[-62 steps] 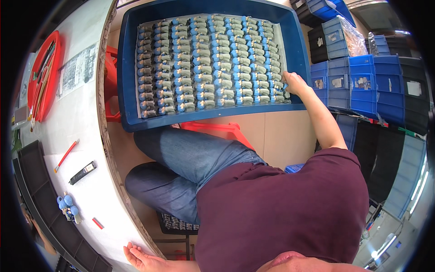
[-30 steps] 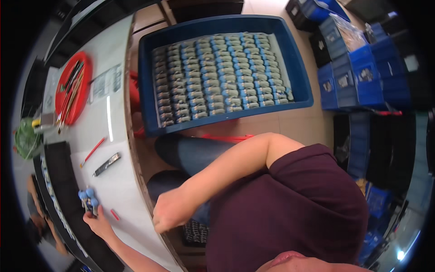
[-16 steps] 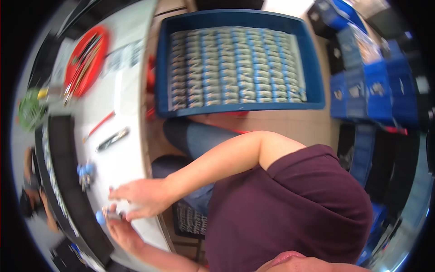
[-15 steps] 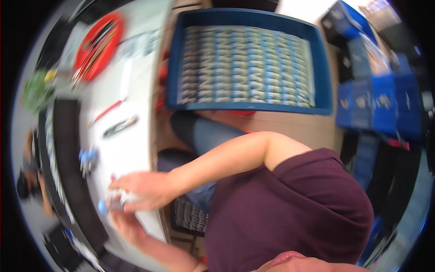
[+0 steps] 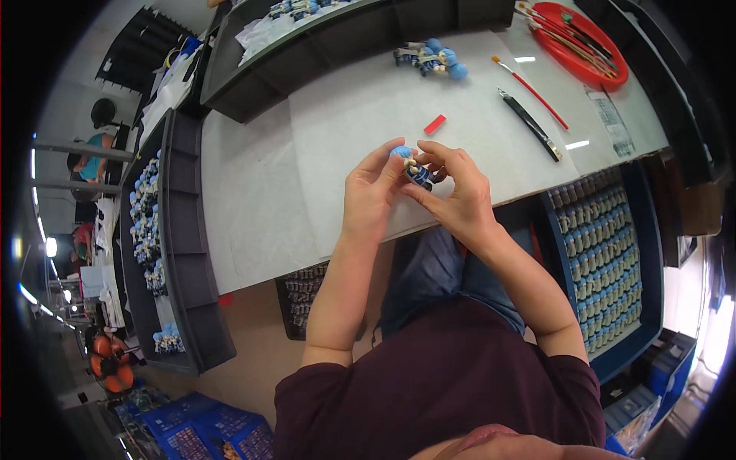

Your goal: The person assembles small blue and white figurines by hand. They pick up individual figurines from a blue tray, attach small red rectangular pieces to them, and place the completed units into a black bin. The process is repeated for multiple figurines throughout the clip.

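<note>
Both hands meet over the near edge of the white table (image 5: 261,192). My left hand (image 5: 369,195) and my right hand (image 5: 452,192) together hold a small figurine (image 5: 412,166) with a light blue round head and a dark blue body. The left fingers pinch the head end, the right fingers the body. A few similar blue-headed figurines (image 5: 431,58) lie on the table farther away.
A small red piece (image 5: 435,124), a red-handled brush (image 5: 530,90) and a black tool (image 5: 530,124) lie on the table. A red tray (image 5: 579,40) holds brushes. A blue crate (image 5: 609,253) of rowed figurines sits at my right; grey trays (image 5: 165,230) with figurines at left.
The view swung from the blue crate to the table. My right arm left the crate and came across to the table, where both hands now hold a figurine.
</note>
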The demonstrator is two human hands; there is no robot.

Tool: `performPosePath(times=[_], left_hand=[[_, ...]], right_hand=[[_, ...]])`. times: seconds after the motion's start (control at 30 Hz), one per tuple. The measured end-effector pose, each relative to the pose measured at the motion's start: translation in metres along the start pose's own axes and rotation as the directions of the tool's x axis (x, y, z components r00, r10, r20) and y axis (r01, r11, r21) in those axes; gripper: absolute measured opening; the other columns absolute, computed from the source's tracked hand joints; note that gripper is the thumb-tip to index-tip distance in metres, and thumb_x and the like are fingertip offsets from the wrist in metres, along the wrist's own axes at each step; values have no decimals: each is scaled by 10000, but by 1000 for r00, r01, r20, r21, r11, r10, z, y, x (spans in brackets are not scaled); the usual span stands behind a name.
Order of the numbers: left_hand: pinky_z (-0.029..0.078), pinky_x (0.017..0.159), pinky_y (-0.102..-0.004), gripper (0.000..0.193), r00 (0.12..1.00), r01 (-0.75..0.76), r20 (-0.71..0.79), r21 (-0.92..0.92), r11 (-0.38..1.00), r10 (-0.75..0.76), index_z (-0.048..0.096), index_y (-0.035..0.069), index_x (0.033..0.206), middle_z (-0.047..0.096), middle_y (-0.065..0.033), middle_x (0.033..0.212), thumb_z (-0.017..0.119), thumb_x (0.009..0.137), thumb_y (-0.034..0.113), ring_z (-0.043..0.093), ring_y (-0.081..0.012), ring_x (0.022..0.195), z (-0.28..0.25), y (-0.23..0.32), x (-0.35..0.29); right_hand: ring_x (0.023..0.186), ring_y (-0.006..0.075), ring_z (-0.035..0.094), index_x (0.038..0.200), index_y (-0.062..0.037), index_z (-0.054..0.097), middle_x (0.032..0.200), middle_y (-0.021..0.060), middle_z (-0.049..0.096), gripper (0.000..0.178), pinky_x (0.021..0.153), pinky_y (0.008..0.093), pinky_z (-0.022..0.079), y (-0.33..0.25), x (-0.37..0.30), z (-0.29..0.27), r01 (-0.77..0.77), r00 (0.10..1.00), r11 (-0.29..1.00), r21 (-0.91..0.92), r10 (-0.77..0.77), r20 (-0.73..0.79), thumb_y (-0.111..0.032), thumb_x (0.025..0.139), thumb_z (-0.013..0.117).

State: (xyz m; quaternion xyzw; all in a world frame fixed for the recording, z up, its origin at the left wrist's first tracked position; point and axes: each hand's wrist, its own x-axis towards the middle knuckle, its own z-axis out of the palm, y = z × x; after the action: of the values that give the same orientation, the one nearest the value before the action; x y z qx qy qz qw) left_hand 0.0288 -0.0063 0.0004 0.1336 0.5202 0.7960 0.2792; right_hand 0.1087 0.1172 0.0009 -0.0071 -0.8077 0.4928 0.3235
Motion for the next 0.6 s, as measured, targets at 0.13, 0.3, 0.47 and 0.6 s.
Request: performPosePath(times=[0.13, 0.3, 0.47, 0.6], left_hand=[[496, 785, -269, 335, 997, 25, -67, -191, 981, -39, 523, -8, 1167, 616, -144, 1048, 541, 910, 207, 603, -169, 915, -4, 3, 1], [487, 799, -304, 360, 994, -11, -108, -165, 986, -6, 504, -27, 1182, 610, -126, 1034, 552, 905, 196, 594, -173, 903, -3, -1, 3], [487, 782, -303, 352, 994, 13, -104, -183, 983, -33, 535, -25, 1156, 621, -103, 1001, 545, 909, 226, 594, -163, 898, -5, -1, 2], [487, 778, -302, 343, 993, 8, -112, -172, 985, -28, 550, -18, 1147, 623, -87, 980, 543, 910, 230, 592, -154, 886, -6, -3, 2]], right_hand=[[972, 185, 572, 1206, 20, 466, 1012, 116, 621, 439, 803, 314, 483, 10, 4, 7, -193, 981, 933, 303, 176, 81, -77, 811, 632], [884, 149, 579, 1186, 29, 487, 981, 117, 614, 308, 782, 286, 479, 13, 7, -8, -475, 875, 749, 462, 343, 342, -134, 924, 484], [865, 142, 577, 1179, 27, 494, 959, 115, 618, 292, 767, 274, 478, 15, 5, -5, -465, 882, 744, 481, 342, 323, -125, 930, 472], [866, 138, 575, 1177, 26, 493, 968, 118, 616, 288, 771, 276, 475, 15, 4, -5, -468, 878, 752, 465, 337, 339, -119, 930, 470]])
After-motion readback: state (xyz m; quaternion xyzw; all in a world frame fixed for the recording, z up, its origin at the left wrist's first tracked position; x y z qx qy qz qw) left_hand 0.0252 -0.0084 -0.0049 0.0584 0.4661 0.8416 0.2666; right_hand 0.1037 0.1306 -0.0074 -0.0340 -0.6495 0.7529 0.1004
